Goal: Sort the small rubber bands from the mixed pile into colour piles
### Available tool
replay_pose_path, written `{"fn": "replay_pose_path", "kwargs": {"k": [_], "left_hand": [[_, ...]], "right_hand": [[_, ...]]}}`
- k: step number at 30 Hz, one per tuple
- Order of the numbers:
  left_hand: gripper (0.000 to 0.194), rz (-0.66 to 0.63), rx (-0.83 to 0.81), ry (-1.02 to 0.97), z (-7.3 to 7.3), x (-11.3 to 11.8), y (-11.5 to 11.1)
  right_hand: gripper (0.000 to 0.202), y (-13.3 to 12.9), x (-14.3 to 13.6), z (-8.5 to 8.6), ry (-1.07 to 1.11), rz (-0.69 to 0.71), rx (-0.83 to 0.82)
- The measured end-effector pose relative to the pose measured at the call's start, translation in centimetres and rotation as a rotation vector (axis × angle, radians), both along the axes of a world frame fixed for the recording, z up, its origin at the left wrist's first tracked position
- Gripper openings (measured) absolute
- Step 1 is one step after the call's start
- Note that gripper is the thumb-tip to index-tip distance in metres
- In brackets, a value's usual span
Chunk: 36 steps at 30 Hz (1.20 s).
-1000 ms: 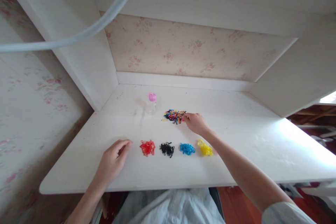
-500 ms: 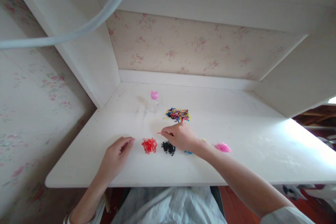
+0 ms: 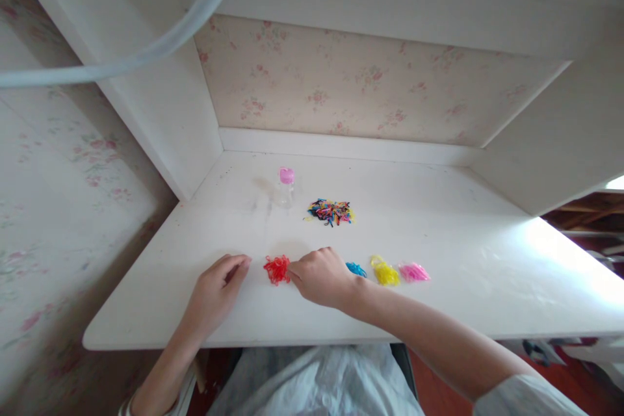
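So the right hand (image 3: 324, 277) has its fingertips right at the right edge of the red pile (image 3: 277, 270), thumb and finger looking bunched together, but I honestly can't tell if there's a band pinched in there or if it's just been let go. The left hand (image 3: 219, 283) rests on the surface (image 3: 487, 299) to the left of the red, fingers loosely curled; no band shows in that grip, though I can't tell if the tips actually meet. Going outward, the red, blue (image 3: 357, 269), yellow (image 3: 386, 273) and pink (image 3: 414, 272) loops are each in their own little pile along the front, yellow and pink just beside each other. Behind that row sits a mixed heap (image 3: 331, 212) with several colours tangled up, so I'd call the colour splitting well underway but not finished: the piles up front look clean, and that whole heap is what's left. A clear bottle (image 3: 285, 195) with a pink lid (image 3: 286, 175) stands upright to the left of the heap; it's so see-through I can't make out if anything's inside. As for hidden stuff, the right hand and wrist block the stretch between red and blue and cover part of the blue, so no clue what's under there. Single bands in the heap are too small to count, and the pale tube (image 3: 166, 45) up top runs out of frame.
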<state>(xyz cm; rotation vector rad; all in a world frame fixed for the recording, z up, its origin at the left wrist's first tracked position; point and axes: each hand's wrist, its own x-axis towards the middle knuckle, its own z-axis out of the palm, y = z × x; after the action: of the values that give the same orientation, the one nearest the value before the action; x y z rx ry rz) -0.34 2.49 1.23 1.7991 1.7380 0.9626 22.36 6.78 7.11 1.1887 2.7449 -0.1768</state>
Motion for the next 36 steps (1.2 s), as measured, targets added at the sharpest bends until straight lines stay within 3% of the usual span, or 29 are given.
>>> {"fn": "replay_pose_path", "kwargs": {"k": [6,13,16,28,36], "left_hand": [[0.031,0.004,0.011,0.016,-0.1,-0.1,0.0],[0.030,0.008,0.013,0.029,0.0,0.0,0.1],[0.029,0.016,0.016,0.038,0.0,0.1,0.1],[0.026,0.018,0.023,0.070,-0.5,-0.2,0.1],[0.025,0.004,0.006,0.021,-0.4,-0.2,0.2]], "right_hand": [[0.035,0.6,1.2,0.2,0.043,-0.058,0.043],[0.037,4.2,5.5,0.3,0.123,-0.401,0.065],[0.037,5.7,6.1,-0.1,0.102,-0.473,0.045],[0.036,9.4,1.2,-2.1,0.049,-0.395,0.063],[0.034,6.8,0.8,-1.2,0.096,-0.241,0.031]]}}
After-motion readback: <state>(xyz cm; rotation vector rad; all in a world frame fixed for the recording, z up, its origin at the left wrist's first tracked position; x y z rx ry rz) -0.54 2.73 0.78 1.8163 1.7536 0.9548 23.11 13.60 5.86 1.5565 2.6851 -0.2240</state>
